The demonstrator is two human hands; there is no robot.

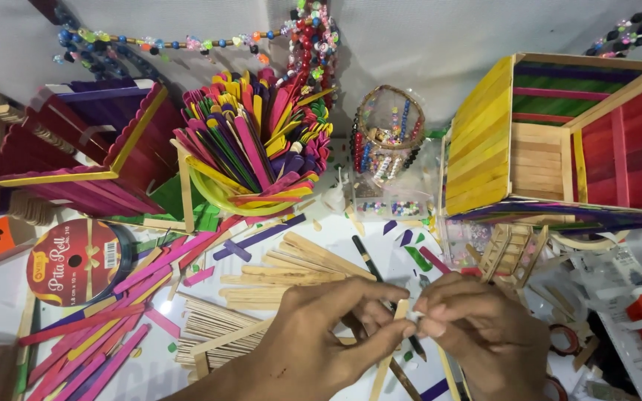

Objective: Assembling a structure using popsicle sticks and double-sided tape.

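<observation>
Head view, looking straight down at a pretty messy craft counter (351, 223). Both hands meeting low in the middle, pinching the same plain wooden craft stick (394, 338) that runs roughly upright between them. Left hand (321, 334) coming in from bottom left, thumb and forefinger closed tight on the upper part of the stick; right hand (477, 327) from the right, fingertips (426, 308) curled in and closed on the top end, other fingers tucked under. So both grips shut on that one stick, no gap visible. Black pen (369, 263) lying diagonally just behind the knuckles, partly hidden. As for progress: looks like early or mid-stage on this piece, only a single stick in hand, nothing glued to it as far as can be told. Plenty already built around though: yellow-and-red stick box (559, 134) top right, purple stick box (91, 141) top left, small ladder-like stick frame (510, 252) near the right hand. Loads of raw stock left: loose plain sticks (291, 271), pink sticks (105, 334) bottom left, cup of coloured sticks (254, 141), bead jar (388, 137), ribbon roll (76, 261).
</observation>
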